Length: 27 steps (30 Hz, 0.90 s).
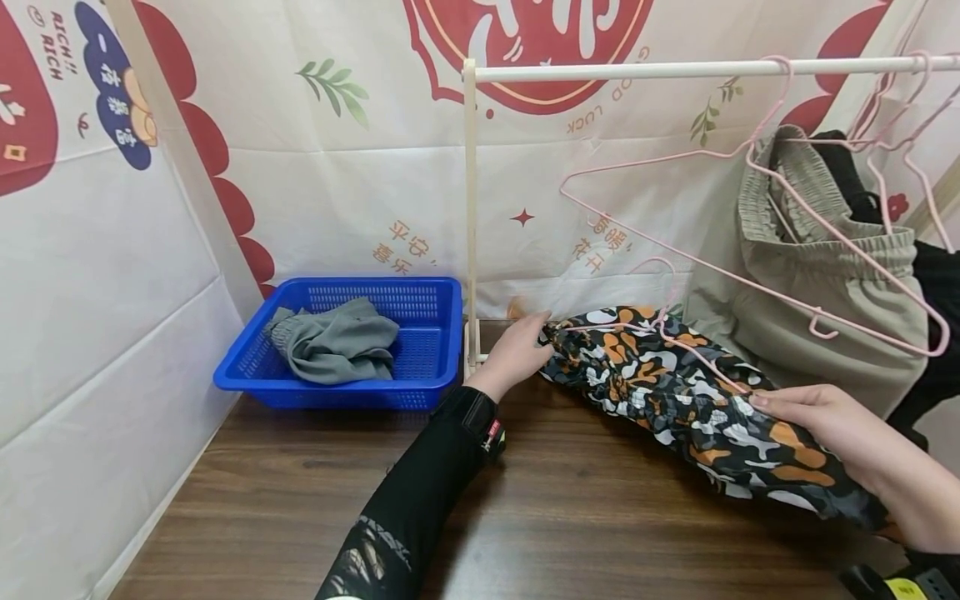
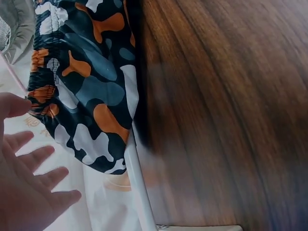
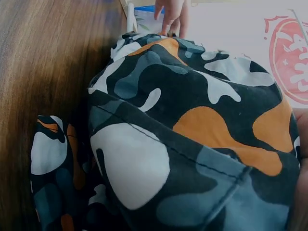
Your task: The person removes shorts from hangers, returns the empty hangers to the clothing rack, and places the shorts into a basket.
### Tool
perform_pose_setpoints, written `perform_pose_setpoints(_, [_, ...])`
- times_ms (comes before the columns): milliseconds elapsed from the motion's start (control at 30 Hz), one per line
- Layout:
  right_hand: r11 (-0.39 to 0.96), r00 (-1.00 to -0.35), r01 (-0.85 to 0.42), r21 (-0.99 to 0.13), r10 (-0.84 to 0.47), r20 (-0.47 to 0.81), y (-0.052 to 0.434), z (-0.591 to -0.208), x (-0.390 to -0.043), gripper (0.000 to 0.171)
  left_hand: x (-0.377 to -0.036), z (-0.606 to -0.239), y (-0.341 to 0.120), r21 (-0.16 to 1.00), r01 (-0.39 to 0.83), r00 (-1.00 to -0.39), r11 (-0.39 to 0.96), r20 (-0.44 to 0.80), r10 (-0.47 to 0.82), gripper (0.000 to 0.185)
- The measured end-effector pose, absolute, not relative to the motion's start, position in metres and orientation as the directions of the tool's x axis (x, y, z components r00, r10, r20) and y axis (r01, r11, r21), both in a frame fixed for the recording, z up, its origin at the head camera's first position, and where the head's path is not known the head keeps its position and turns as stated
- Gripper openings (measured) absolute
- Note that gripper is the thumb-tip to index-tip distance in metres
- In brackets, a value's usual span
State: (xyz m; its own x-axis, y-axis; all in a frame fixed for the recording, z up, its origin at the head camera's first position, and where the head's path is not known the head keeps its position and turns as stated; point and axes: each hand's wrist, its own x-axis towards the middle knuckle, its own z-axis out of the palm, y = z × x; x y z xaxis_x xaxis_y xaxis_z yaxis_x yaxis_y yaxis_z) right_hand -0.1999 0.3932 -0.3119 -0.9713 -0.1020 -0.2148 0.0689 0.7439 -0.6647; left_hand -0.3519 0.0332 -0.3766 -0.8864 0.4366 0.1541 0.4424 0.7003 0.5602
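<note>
Nearest, the right hand (image 1: 817, 421) rests on the camouflage garment (image 1: 697, 408), fingers lying over the cloth; whether they pinch it cannot be told. The garment lies spread on the dark wooden surface (image 1: 570, 517), a pink hanger (image 1: 678, 337) lying on it. At its far end, the left hand (image 1: 517, 350), fingers spread and relaxed, touches the cloth's edge. Beyond, to the left, a blue basket (image 1: 420, 367) holds a grey garment (image 1: 337, 342). Behind, a white rail (image 1: 675, 69) carries pink hangers and beige trousers (image 1: 810, 283).
</note>
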Motion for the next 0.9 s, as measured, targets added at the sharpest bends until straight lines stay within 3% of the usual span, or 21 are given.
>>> perform_pose_setpoints(167, [0.78, -0.986, 0.007, -0.626, -0.099, -0.134, 0.393, -0.307, -0.196, 0.048, -0.354, -0.376, 0.032, 0.46, 0.537, -0.839, 0.707, 0.208, 0.502, 0.058])
perform_pose_setpoints(300, [0.773, -0.992, -0.032, -0.633, -0.1, -0.072, 0.396, -0.304, -0.194, 0.042, -0.354, -0.376, 0.03, 0.413, 0.539, -0.841, 0.734, 0.223, 0.492, 0.055])
perform_pose_setpoints(667, [0.788, -0.998, -0.045, -0.614, -0.064, -0.008, 0.397, -0.298, -0.197, 0.056, -0.343, -0.36, 0.021, 0.359, 0.536, -0.84, 0.764, 0.313, 0.443, 0.021])
perform_pose_setpoints(900, [0.781, -0.995, -0.062, -0.622, 0.001, 0.1, 0.394, -0.291, -0.196, 0.052, -0.33, -0.348, 0.009, 0.415, 0.538, -0.835, 0.733, 0.377, 0.4, 0.018])
